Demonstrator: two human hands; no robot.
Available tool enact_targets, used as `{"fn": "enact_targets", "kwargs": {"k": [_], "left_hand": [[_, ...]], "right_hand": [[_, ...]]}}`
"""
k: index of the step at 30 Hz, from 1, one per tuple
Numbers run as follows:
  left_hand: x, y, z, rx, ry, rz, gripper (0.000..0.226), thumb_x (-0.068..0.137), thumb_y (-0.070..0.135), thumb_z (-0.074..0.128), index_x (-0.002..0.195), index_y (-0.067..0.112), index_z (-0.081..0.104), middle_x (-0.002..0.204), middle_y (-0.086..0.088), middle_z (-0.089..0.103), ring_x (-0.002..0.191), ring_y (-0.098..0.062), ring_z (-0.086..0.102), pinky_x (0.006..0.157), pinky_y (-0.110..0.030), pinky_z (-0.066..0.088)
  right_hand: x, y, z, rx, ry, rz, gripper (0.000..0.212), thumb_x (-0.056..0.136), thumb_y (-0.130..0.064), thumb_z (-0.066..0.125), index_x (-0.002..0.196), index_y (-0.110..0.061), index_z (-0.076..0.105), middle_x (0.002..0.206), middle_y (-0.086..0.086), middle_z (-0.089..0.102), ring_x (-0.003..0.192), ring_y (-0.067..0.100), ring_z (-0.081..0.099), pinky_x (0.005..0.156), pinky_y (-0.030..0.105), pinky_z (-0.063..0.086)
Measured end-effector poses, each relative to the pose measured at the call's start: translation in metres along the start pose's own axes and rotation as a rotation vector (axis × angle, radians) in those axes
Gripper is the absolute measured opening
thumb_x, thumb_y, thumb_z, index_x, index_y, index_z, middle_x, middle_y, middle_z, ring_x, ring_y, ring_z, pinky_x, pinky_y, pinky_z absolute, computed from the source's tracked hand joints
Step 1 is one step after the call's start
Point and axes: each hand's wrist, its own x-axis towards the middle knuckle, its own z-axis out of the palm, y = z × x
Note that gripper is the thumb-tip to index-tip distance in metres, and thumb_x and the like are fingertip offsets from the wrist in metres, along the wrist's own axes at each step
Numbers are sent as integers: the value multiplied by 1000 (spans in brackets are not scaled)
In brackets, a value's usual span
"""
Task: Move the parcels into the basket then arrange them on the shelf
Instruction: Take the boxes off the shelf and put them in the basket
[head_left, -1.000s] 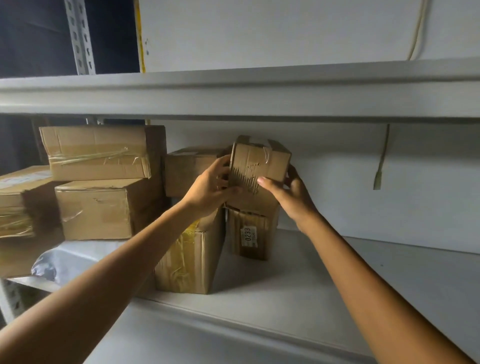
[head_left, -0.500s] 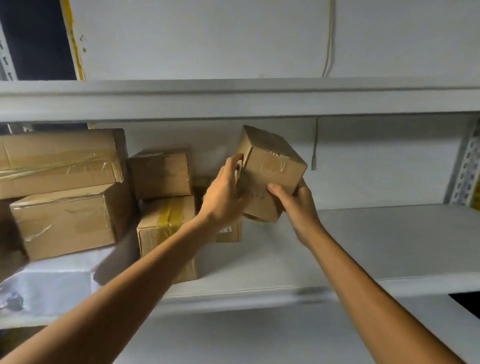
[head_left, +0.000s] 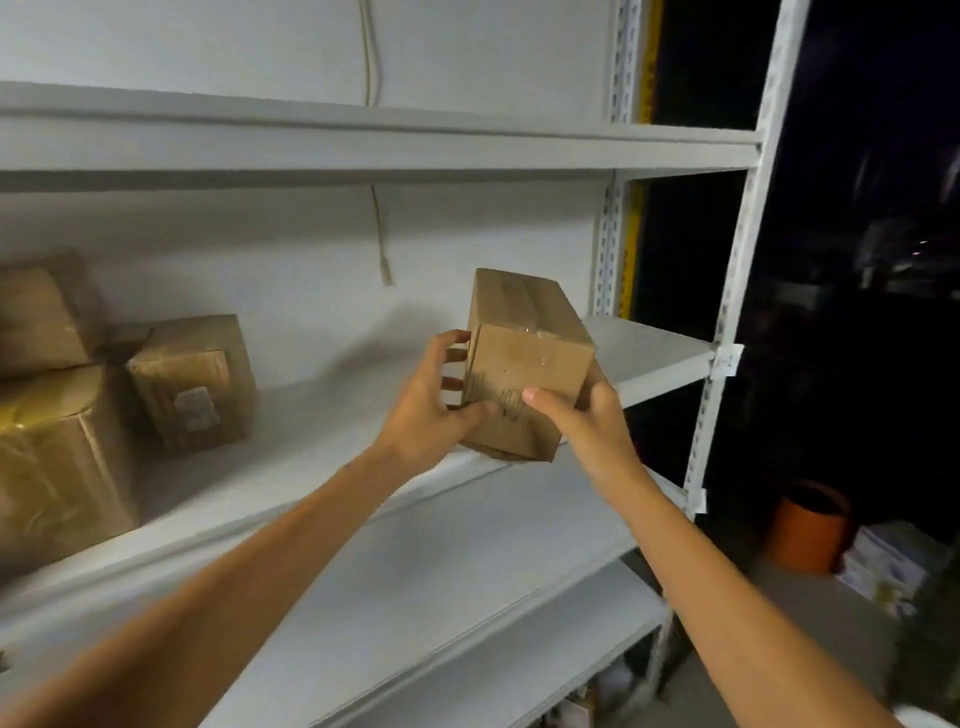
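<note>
Parcel (head_left: 524, 364) carried right, away from stack (head_left: 104, 395); left hand (head_left: 431, 410), right hand (head_left: 587, 421) grip closed round it.

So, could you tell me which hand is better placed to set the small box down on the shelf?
Probably the right. The right hand cups the lower right corner of the small cardboard box, nearest the bare stretch of shelf; the left hand only holds its left side.
</note>
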Motion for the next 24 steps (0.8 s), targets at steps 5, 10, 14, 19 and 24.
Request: {"fn": "enact_targets", "kwargs": {"k": [5, 10, 14, 19, 24], "left_hand": [[-10, 30, 111, -116, -161, -7, 77, 74, 12, 80, 132, 31, 34, 119, 9, 50, 105, -16, 58, 78, -29, 56], [-40, 52, 227, -206, -351, -41, 87, 70, 27, 79, 139, 41, 29, 128, -1, 49, 110, -21, 55, 86, -42, 55], [-72, 61, 304, -246, -512, -54, 83, 78, 12, 76, 145, 28, 30, 125, 6, 50, 108, -8, 53, 88, -35, 55], [-109, 63, 381, -327, -753, -172, 66, 70, 51, 71, 127, 50, 38, 131, 7, 53, 123, -15, 50, 96, -40, 48], [-134, 61, 458, -451, -863, -466, 29, 96, 52, 41, 111, 29, 50, 110, 8, 57, 108, -13, 55, 89, -40, 49]], "right_hand": [[-55, 0, -114, -57, 114, 46, 54, 82, -12, 75, 118, -42, 48, 118, -12, 60, 112, 1, 57, 91, 24, 51], [-125, 1, -218, -50, 245, 213, 34, 91, -43, 60, 123, -42, 49, 125, -10, 59, 118, 9, 56, 98, 34, 49], [-176, 5, -285, 142, 478, 468, 51, 96, -63, 27, 125, -35, 58, 120, -4, 67, 108, 16, 64, 84, 37, 52], [-247, 22, -350, 94, 603, 609, 36, 98, -49, 46, 120, -20, 51, 110, 1, 65, 105, 29, 64, 87, 52, 53], [-307, 47, -390, 41, 687, 698, 37, 95, -31, 55, 131, -24, 50, 122, 8, 57, 108, 30, 61, 69, 39, 56]]}}
